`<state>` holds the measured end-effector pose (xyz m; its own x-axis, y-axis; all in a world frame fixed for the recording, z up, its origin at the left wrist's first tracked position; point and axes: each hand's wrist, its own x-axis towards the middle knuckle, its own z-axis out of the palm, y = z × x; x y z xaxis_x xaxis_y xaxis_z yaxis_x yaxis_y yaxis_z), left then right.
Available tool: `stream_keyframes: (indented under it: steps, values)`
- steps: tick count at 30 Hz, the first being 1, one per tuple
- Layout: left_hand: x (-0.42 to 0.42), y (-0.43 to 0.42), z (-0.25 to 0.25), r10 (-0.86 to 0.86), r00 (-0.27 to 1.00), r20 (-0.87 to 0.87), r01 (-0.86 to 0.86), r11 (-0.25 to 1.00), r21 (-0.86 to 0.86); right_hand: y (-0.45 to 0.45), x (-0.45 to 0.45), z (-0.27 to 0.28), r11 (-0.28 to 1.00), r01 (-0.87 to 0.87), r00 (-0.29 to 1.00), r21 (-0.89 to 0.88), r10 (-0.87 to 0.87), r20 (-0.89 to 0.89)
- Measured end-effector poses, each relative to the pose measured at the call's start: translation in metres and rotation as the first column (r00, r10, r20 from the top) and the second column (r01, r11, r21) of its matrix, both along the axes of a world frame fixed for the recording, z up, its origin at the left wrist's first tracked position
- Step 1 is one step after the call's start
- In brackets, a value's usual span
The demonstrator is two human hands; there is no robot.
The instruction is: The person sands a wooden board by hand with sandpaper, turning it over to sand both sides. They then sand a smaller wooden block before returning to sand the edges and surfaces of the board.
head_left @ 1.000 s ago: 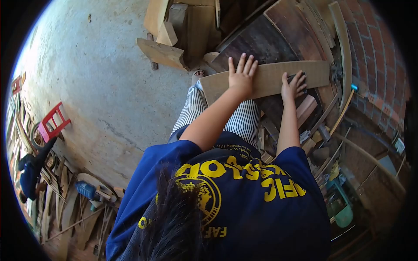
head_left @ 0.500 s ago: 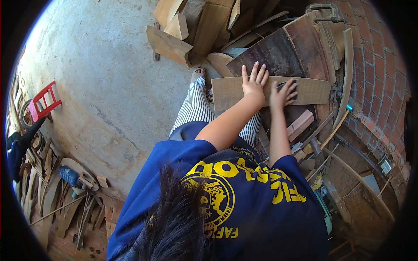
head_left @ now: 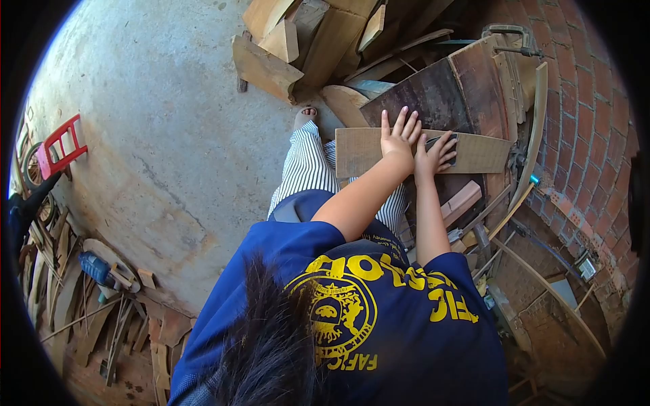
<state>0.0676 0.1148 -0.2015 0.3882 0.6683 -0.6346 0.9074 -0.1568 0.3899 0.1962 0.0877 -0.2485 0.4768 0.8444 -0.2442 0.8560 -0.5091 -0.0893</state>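
Observation:
A pale wooden board (head_left: 359, 150) lies crosswise over a dark, brownish wooden surface (head_left: 430, 96). My left hand (head_left: 399, 141) rests on the board's middle part with its fingers spread, holding nothing. Just right of it, my right hand (head_left: 432, 157) grips a small dark flat piece (head_left: 451, 150) against the board; the palm and fingers partly cover this piece. The two hands are close together. A pinkish wooden block (head_left: 462, 201) lies below the board.
Wood offcuts (head_left: 332, 47) are heaped beyond the board. A metal clamp (head_left: 518, 39) sits at the upper right, near a brick wall (head_left: 582, 101). At the left are a red plastic frame (head_left: 66, 145), a blue bottle (head_left: 97, 268) and scattered wood strips. Concrete floor (head_left: 162, 122) extends leftward.
Over the board, my right hand has moved left, closer to my left hand, and the dark piece has moved with it. The whole view has shifted and turned slightly.

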Motion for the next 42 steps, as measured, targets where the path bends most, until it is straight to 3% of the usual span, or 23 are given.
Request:
stream_keyframes:
  steps: [13,22,33,35,42]
  values:
    - [-0.001,0.003,0.005,-0.022,1.000,0.006,0.023,0.999,-0.043,0.001,0.000,0.003,1.000,0.018,0.998,-0.001,-0.018,-0.058]
    - [-0.002,-0.004,-0.007,-0.015,1.000,0.012,0.014,0.997,0.081,-0.002,-0.001,0.000,0.999,-0.019,0.999,0.048,0.021,-0.043]
    - [-0.001,-0.008,-0.018,0.021,0.997,0.073,-0.031,0.989,0.145,-0.003,-0.005,0.001,0.997,-0.024,0.999,0.072,0.026,-0.022]
    - [-0.004,-0.008,-0.011,-0.019,1.000,0.013,0.016,0.986,0.167,-0.003,-0.007,0.001,0.996,-0.019,1.000,0.089,0.020,-0.012]
    - [0.000,-0.010,-0.024,0.023,0.995,0.096,-0.038,0.987,0.156,-0.005,-0.007,-0.002,0.996,-0.025,1.000,0.090,0.025,-0.001]
